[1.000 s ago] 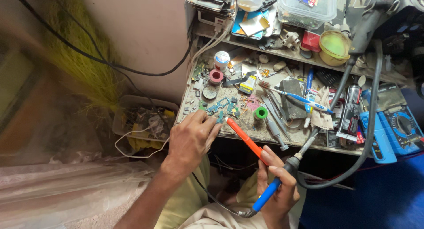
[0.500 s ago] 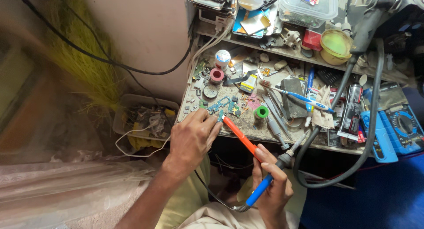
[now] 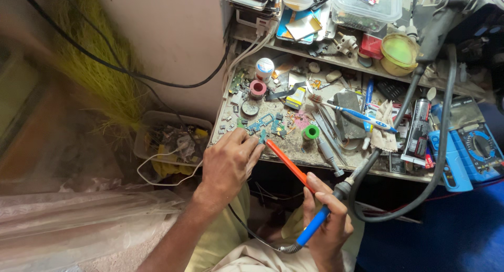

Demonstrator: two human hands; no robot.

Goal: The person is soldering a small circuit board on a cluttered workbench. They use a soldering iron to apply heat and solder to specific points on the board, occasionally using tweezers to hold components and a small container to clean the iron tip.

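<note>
Low in the frame, right of centre, my right hand [image 3: 328, 227] is wrapped around the blue grip of a soldering iron [image 3: 294, 175], fingers clamped on it. Its orange shaft runs up and left to the front edge of the workbench [image 3: 315, 156], and a thin dark cord leaves the handle's lower end toward my lap.

Just left of it, at the middle of the frame, my left hand [image 3: 228, 164] rests at the bench's front edge. Its fingers are bunched together and pressed down on a small green circuit board [image 3: 262, 126], right where the iron's tip meets it. How tightly they pinch the board I cannot tell, as my knuckles hide it.

Further onto the bench, a green tape roll [image 3: 311, 132] sits just right of the board. Beyond it lie a toothbrush [image 3: 362, 115] with a blue-and-white handle, a pink tape roll [image 3: 258, 88] and a small white jar [image 3: 264, 69]. At the right edge of the frame is a blue multimeter [image 3: 472, 151].

At the left, beside the bench, a clear tub of scrap [image 3: 170, 140] stands on the floor. Along the top of the frame, a shelf holds a yellow-green round tin [image 3: 399, 51] and a clear plastic box [image 3: 367, 7].
</note>
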